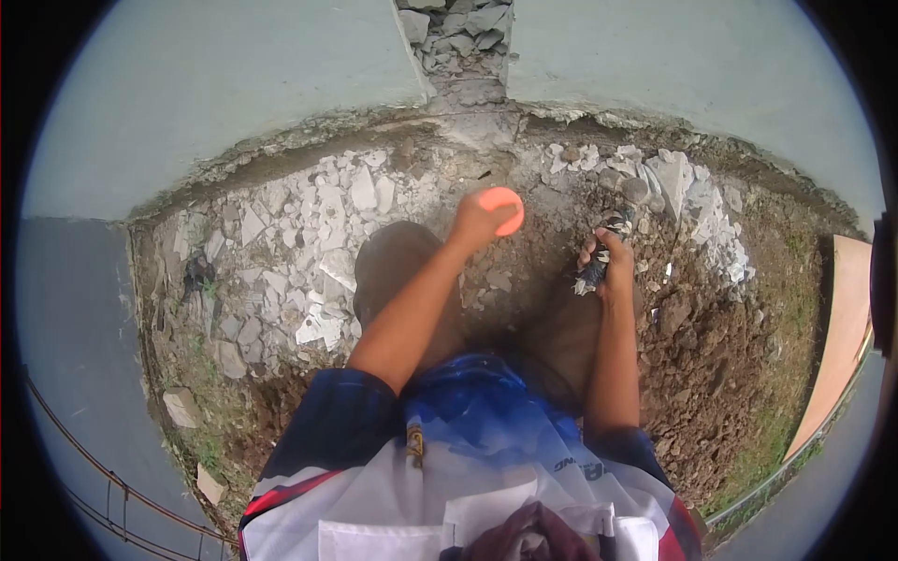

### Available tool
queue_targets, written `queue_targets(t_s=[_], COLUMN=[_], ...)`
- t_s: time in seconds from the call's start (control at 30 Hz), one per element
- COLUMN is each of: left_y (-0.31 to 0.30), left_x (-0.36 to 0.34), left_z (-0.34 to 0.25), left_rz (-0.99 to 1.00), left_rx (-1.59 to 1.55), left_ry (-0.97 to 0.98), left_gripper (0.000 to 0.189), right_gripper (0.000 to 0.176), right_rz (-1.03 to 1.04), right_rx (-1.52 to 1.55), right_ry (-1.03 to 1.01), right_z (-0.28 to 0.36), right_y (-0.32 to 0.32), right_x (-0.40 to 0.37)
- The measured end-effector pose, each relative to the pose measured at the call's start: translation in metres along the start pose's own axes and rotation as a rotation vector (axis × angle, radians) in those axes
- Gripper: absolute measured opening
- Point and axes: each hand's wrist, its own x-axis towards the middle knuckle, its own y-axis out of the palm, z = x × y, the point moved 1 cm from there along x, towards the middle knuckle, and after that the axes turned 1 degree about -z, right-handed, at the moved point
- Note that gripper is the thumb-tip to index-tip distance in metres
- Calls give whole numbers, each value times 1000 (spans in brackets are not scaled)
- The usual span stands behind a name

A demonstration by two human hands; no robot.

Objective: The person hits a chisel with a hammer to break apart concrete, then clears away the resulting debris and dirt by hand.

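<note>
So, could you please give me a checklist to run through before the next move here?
1. Left hand closed around the orange round thing: ok.
2. Right hand holding the dark-and-white object: ok.
3. What that object is: cannot tell.
4. Hands apart from each other: ok.
5. Ground free of rubble: not ok, broken tile pieces and loose soil lie below.

Single head-worn fisheye view, steeply downward past the shirt [468, 439], close above left hand [479, 220], right hand [610, 262], rubble [299, 224].
</note>
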Motion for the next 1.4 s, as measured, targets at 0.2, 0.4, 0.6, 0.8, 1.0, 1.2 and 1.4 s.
queue_targets(t_s=[0.2, 0.4, 0.6, 0.8, 1.0, 1.2, 1.4], left_y=[-83, -98, -84, -84, -86, -117, -106], left_x=[68, 82, 75, 74, 69, 100, 100], left_z=[13, 28, 30, 40, 54, 70, 70], left_rz=[-247, -336, -380, -202, -162, -234, -227], left_rx=[-413, -354, 255, 406, 386, 159, 396], left_ry=[-28, 186, 258, 209, 135, 212, 102], left_gripper=[29, 33, 46, 34, 34, 34, 45], right_gripper=[15, 11, 14, 13, 23, 41, 5], right_rz=[-3, 41, 132, 322, 416, 292, 442], right_rx=[-9, -166, -503, -653, -644, -1554, -739], right_ry=[20, -30, -168, -627, -1154, -439, -858], right_z=[-5, -7, -3, 78, 86, -14, 120], right_y=[-1, 6, 37, 157, 245, 168, 276], right_x=[0, -6, -30, -74, -45, 23, -80])
